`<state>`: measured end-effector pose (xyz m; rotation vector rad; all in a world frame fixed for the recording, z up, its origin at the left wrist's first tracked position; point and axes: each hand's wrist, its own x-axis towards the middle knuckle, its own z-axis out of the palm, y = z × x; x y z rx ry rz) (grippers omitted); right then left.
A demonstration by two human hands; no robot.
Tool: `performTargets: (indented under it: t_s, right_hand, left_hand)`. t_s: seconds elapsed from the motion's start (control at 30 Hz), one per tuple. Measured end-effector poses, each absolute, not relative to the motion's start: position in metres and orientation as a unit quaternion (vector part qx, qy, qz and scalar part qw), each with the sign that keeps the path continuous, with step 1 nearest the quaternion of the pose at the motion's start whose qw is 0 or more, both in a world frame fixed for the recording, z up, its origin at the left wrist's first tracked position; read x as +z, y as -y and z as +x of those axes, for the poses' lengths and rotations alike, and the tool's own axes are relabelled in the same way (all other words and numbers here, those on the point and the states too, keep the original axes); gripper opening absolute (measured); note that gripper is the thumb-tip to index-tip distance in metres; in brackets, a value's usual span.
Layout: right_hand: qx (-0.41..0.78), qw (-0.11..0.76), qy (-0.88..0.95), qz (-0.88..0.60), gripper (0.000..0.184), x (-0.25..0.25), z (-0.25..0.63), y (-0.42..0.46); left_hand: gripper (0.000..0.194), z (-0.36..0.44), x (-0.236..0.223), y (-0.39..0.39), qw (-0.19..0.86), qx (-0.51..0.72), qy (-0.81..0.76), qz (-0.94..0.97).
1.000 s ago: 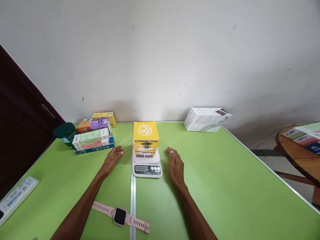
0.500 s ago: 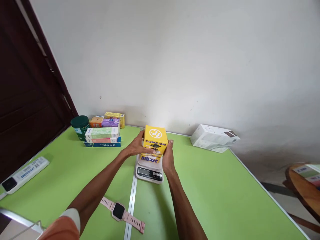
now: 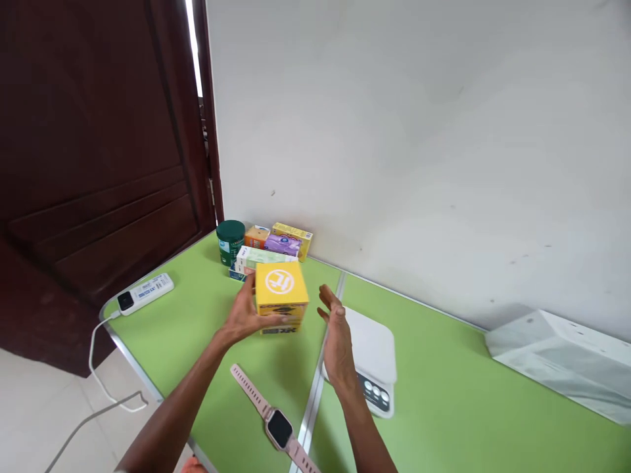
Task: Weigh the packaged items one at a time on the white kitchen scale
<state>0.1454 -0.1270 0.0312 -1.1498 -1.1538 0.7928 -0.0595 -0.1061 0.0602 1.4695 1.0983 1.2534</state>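
My left hand [image 3: 249, 314] grips a yellow box [image 3: 280, 286] with a round white logo on top, thumb along its front and fingers at its left side. The box appears raised over the green table, a shadow beneath it. Apart from the box, my right hand [image 3: 338, 341] is open with its palm turned toward it. Behind that hand lies a white kitchen scale [image 3: 372, 345], its platform bare and its display partly hidden. A pink-strapped smartwatch [image 3: 279, 428] rests on the table nearer to me.
A dark green tub [image 3: 231, 242], a purple pack [image 3: 282, 244] and several small cartons stand at the back left. A white power strip [image 3: 145, 293] with a cable lies at the left edge. A white box [image 3: 562, 361] sits by the wall at right.
The yellow box has been lifted off the scale and carried left in my left hand. My right hand has let go of it. The view has turned left.
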Motion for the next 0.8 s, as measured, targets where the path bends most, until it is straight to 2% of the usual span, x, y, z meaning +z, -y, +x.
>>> performTargets:
  t_s: [0.1,0.23,0.33,0.57,0.8]
  right_hand:
    - [0.349,0.607,0.502,-0.508,0.076,0.019,0.142,0.124]
    - [0.353,0.617,0.486,-0.509,0.071,0.017,0.145,0.125]
    - [0.36,0.614,0.478,-0.516,0.069,0.023,0.15,0.13]
    - [0.333,0.61,0.464,-0.549,0.063,0.024,0.203,0.166]
    - [0.214,0.641,0.404,-0.616,0.058,0.02,0.281,0.213]
  left_hand:
    - [0.091,-0.104,0.044,0.11,0.403,0.549,-0.516,0.52]
    - [0.095,-0.14,0.026,0.092,0.277,0.594,-0.609,0.447]
    - [0.093,-0.151,0.023,0.07,0.218,0.586,-0.665,0.409]
    - [0.091,-0.174,0.036,0.047,0.219,0.535,-0.69,0.436]
    - [0.091,-0.168,0.041,0.033,0.183,0.543,-0.707,0.415]
